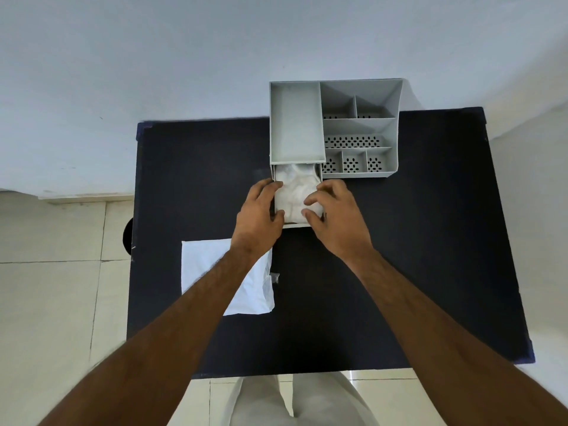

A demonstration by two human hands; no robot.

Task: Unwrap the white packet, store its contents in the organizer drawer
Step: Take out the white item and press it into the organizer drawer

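Drawer [278, 176] pulled out of grey plastic organizer [335, 127] toward person, long axis running front to back. White crumpled contents [294, 192] lie inside it, soft, probably fabric; view too pale to be sure. Left hand [259, 215] at drawer's left wall, right hand [333, 212] at right wall, fingers of both curled loosely over contents, pressing rather than pinching. Both equally near. Emptied white packet [209, 265], flat and glossy, lies on dark table [430, 241] under left forearm.
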